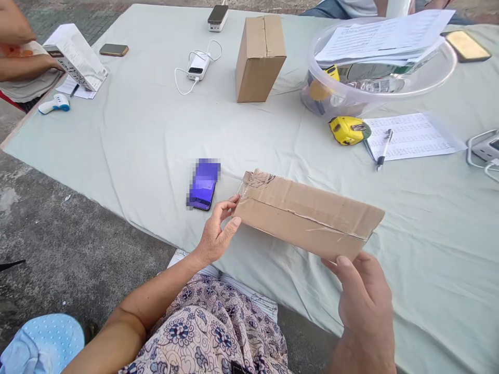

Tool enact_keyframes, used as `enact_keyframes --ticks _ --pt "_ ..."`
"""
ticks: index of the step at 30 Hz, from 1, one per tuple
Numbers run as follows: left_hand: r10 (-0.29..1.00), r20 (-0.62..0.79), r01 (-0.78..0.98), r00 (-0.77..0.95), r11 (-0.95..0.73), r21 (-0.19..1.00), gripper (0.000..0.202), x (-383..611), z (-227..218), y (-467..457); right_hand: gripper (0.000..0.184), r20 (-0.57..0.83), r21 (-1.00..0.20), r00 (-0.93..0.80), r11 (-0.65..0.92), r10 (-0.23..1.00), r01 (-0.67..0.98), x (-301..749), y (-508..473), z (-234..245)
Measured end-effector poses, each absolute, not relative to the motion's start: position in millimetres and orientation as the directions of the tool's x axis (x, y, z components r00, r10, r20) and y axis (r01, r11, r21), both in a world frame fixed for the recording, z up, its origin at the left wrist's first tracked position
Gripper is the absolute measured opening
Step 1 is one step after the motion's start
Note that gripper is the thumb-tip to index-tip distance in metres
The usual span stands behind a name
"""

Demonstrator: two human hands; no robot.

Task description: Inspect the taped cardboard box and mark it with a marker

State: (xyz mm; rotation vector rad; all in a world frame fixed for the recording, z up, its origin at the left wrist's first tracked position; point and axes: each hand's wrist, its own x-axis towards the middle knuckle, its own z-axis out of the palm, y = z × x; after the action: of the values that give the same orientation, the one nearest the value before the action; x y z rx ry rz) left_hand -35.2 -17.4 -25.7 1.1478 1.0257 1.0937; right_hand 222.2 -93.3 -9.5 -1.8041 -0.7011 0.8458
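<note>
I hold a flattened brown cardboard box with clear tape along its seam, tilted above the pale green cloth. My left hand pinches its left end with thumb and fingers. My right hand grips its lower right end, thumb on top. A purple phone lies on the cloth just left of the box, close to my left hand.
An upright cardboard box stands at the back. A clear plastic bowl holds papers and tools. A yellow tape measure, pen and printed sheet lie to the right. Power banks and another person's hands are farther off.
</note>
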Motion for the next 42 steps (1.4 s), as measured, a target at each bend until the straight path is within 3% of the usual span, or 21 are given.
enact_keyframes --ticks 11,21,24,29,34,42 --pt "0.988 -0.013 -0.022 0.152 0.017 1.0 0.043 -35 -20 -12 0.057 -0.242 -0.942 0.614 -0.333 0.752 0.036 218 -87 -6" --pt "0.972 0.226 0.318 0.064 -0.235 0.919 0.05 -54 -36 -10 0.061 -0.269 -0.932 0.607 -0.361 0.748 0.031 216 -85 -6" --pt "0.97 0.242 0.379 0.025 -0.233 0.895 0.039 -58 -39 -9 0.063 -0.268 -0.933 0.614 -0.36 0.742 0.027 214 -83 -5" --pt "0.966 0.252 0.609 -0.054 -0.168 0.775 0.011 -67 -45 1 0.063 -0.253 -0.94 0.606 -0.339 0.754 0.03 216 -84 -11" --pt "0.952 0.301 0.775 -0.047 -0.155 0.612 0.017 -80 -53 12 0.067 -0.259 -0.941 0.584 -0.338 0.769 0.028 221 -88 -18" --pt "0.967 0.249 0.838 -0.043 -0.101 0.536 0.021 -87 -52 20 0.068 -0.261 -0.942 0.582 -0.336 0.77 0.021 219 -88 -15"
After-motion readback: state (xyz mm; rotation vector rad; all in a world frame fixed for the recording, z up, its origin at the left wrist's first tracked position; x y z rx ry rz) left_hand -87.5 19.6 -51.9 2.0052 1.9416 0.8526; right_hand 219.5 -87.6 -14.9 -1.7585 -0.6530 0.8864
